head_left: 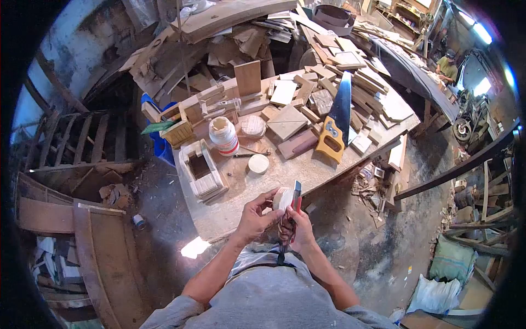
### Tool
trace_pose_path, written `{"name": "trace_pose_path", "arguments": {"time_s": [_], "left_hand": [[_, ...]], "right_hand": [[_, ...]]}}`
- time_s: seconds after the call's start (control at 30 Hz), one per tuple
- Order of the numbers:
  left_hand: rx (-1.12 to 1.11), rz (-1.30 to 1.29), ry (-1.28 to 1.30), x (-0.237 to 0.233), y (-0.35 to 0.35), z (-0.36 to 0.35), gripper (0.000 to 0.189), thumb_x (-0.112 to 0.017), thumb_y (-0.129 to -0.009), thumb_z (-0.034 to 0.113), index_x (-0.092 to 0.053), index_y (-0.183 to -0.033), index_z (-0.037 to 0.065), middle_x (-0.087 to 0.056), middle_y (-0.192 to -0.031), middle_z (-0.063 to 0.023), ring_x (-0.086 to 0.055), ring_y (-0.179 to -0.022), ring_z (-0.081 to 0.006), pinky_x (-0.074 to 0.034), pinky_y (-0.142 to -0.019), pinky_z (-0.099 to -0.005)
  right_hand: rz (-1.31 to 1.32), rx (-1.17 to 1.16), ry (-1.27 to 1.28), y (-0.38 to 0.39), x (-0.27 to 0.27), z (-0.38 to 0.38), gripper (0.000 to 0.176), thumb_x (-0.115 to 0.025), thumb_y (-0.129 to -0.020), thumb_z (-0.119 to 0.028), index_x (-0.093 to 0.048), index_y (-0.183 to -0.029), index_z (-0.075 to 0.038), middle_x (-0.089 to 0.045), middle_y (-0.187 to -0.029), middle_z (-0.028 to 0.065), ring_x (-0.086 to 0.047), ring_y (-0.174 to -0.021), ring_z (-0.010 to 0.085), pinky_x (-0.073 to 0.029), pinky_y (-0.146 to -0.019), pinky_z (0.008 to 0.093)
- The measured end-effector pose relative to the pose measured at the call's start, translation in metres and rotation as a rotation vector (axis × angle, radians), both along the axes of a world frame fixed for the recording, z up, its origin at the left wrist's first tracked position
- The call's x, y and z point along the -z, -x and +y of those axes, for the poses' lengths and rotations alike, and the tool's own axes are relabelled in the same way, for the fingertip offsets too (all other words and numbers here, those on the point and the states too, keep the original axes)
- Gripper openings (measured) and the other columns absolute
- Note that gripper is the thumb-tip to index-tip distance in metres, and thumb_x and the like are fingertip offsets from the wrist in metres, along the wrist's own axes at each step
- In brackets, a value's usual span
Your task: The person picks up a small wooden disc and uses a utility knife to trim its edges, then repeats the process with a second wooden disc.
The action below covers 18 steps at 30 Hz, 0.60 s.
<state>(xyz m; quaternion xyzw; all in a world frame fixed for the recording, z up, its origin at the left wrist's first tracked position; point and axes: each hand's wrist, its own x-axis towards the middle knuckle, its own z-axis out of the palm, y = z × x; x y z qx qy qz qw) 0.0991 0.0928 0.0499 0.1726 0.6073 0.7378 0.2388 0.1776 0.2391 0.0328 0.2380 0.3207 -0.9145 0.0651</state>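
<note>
In front of my body, my left hand (257,215) is closed around the edge of a round pale wooden piece (282,198). My right hand (301,226) grips a tool with a red handle and a flat metal blade (297,189), its blade pointing up beside the wood. The right thumb and fingers also reach the round piece's lower edge. Just past my hands on the workbench (241,200) lies a small pale disc (258,164). A layered round block (253,126) and an open white jar (223,137) with a red-marked label stand farther back.
A yellow-handled handsaw (331,140) leans over many wood offcuts (289,122) at the right. A hollow wooden block (205,175) sits at the bench's left. Wooden box with tools (178,131) stands behind it. Another person (447,68) is far right.
</note>
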Motion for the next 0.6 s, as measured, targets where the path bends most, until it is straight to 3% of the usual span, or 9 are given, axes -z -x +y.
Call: {"name": "trace_pose_path", "arguments": {"time_s": [0.13, 0.27, 0.33, 0.37, 0.4, 0.43, 0.5, 0.53, 0.6], "left_hand": [[-0.053, 0.081, 0.063, 0.008, 0.000, 0.003, 0.055, -0.073, -0.095, 0.009, -0.055, -0.146, 0.001, -0.066, -0.129, -0.0085, -0.065, -0.106, -0.0142, -0.051, -0.098, -0.0288], [-0.151, -0.335, -0.005, 0.015, 0.015, -0.008, 0.044, -0.063, -0.102, 0.014, -0.056, -0.144, 0.001, -0.069, -0.121, -0.0090, -0.067, -0.103, -0.0151, -0.054, -0.090, -0.0283], [-0.174, -0.510, -0.047, 0.003, 0.021, -0.018, 0.041, -0.059, -0.105, 0.017, -0.057, -0.142, 0.001, -0.071, -0.115, -0.0086, -0.068, -0.101, -0.0150, -0.055, -0.086, -0.0286], [-0.196, -0.459, 0.026, 0.007, 0.024, -0.022, 0.041, -0.059, -0.104, 0.016, -0.057, -0.142, 0.001, -0.071, -0.114, -0.0103, -0.069, -0.099, -0.0182, -0.056, -0.085, -0.0308], [-0.218, -0.409, 0.099, 0.016, 0.027, -0.026, 0.041, -0.059, -0.104, 0.016, -0.057, -0.142, 0.001, -0.071, -0.113, -0.0121, -0.070, -0.097, -0.0213, -0.056, -0.085, -0.0330], [-0.238, -0.359, 0.170, 0.026, 0.031, -0.028, 0.041, -0.059, -0.103, 0.016, -0.057, -0.141, 0.001, -0.071, -0.112, -0.0138, -0.071, -0.095, -0.0244, -0.057, -0.084, -0.0352], [-0.345, 0.321, 0.395, 0.059, 0.042, -0.031, 0.044, -0.061, -0.101, 0.015, -0.056, -0.142, 0.001, -0.069, -0.113, -0.0190, -0.069, -0.095, -0.0326, -0.056, -0.086, -0.0407], [-0.393, 0.663, 0.507, 0.063, 0.045, -0.032, 0.045, -0.062, -0.100, 0.015, -0.055, -0.142, 0.001, -0.068, -0.113, -0.0216, -0.069, -0.094, -0.0367, -0.056, -0.086, -0.0435], [-0.372, 0.630, 0.636, 0.063, 0.047, -0.035, 0.049, -0.065, -0.096, 0.015, -0.054, -0.142, 0.001, -0.064, -0.119, -0.0263, -0.065, -0.102, -0.0423, -0.052, -0.092, -0.0470]], "right_hand": [[0.040, -0.030, -0.071, -0.002, 0.019, 0.001, 0.026, -0.060, -0.104, -0.034, -0.054, -0.089, -0.014, -0.044, -0.063, -0.0047, -0.037, -0.045, 0.0067, -0.030, -0.041, 0.0258], [-0.127, -0.020, -0.391, 0.003, -0.020, 0.003, 0.026, -0.054, -0.107, -0.035, -0.059, -0.112, -0.009, -0.045, -0.063, -0.0023, -0.039, -0.046, 0.0091, -0.034, -0.043, 0.0249], [-0.042, -0.010, -0.527, 0.011, -0.002, 0.012, 0.029, -0.052, -0.107, -0.033, -0.056, -0.125, -0.010, -0.047, -0.066, -0.0027, -0.042, -0.048, 0.0072, -0.034, -0.044, 0.0224], [0.001, -0.005, -0.594, 0.016, 0.009, 0.019, 0.032, -0.051, -0.108, -0.032, -0.055, -0.132, -0.011, -0.048, -0.067, -0.0029, -0.043, -0.049, 0.0062, -0.034, -0.044, 0.0211], [0.015, -0.040, -0.703, 0.021, 0.014, 0.029, 0.035, -0.056, -0.104, -0.029, -0.057, -0.132, -0.008, -0.060, -0.075, 0.0056, -0.059, -0.058, 0.0159, -0.046, -0.051, 0.0283], [0.038, -0.054, -1.011, 0.029, 0.016, 0.034, 0.036, -0.057, -0.102, -0.027, -0.057, -0.132, -0.007, -0.063, -0.080, 0.0095, -0.062, -0.064, 0.0234, -0.048, -0.057, 0.0341], [0.093, -0.076, -1.625, 0.049, 0.014, 0.040, 0.037, -0.060, -0.099, -0.024, -0.056, -0.131, -0.005, -0.069, -0.090, 0.0172, -0.068, -0.075, 0.0386, -0.053, -0.068, 0.0458], [0.037, -0.137, -1.555, 0.061, -0.006, 0.038, 0.040, -0.063, -0.093, -0.018, -0.056, -0.129, -0.003, -0.068, -0.103, 0.0272, -0.065, -0.093, 0.0512, -0.052, -0.082, 0.0558], [0.092, -0.128, -1.757, 0.087, 0.009, 0.046, 0.042, -0.066, -0.091, -0.015, -0.057, -0.130, -0.004, -0.069, -0.101, 0.0266, -0.067, -0.094, 0.0445, -0.053, -0.085, 0.0507]]}}
